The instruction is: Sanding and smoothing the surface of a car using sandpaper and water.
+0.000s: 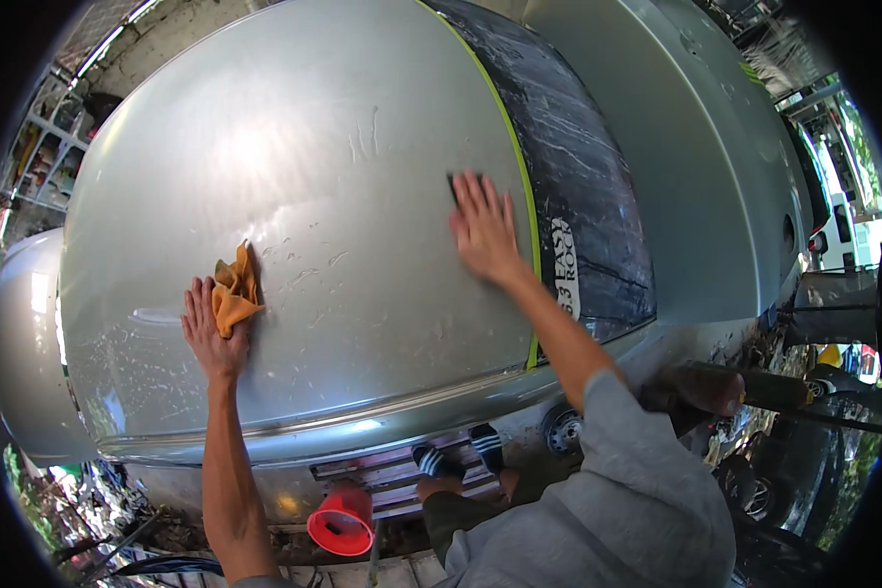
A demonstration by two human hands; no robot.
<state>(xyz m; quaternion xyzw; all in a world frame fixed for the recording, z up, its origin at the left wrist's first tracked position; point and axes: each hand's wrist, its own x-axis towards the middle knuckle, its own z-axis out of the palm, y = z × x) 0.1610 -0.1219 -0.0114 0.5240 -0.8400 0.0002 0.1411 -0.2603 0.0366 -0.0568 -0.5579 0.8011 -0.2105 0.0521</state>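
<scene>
My left hand (212,328) lies flat on a wet silver car panel (314,147), its fingertips pressing the lower edge of a crumpled orange cloth (235,291). My right hand (482,227) is spread flat further right on the same panel, covering a small dark sanding pad (454,185) whose corner shows by the fingertips. Just right of that hand runs a yellow-green tape line (519,167) bordering black masking sheet (583,186) over the glass. Water streaks and scuffed patches mark the panel between my hands.
A red bucket (342,521) stands on the ground below, beside a wooden pallet (387,478) where my feet in striped sandals rest. Shelving (47,147) lines the upper left. A white vehicle (838,230) and workshop clutter sit at the right.
</scene>
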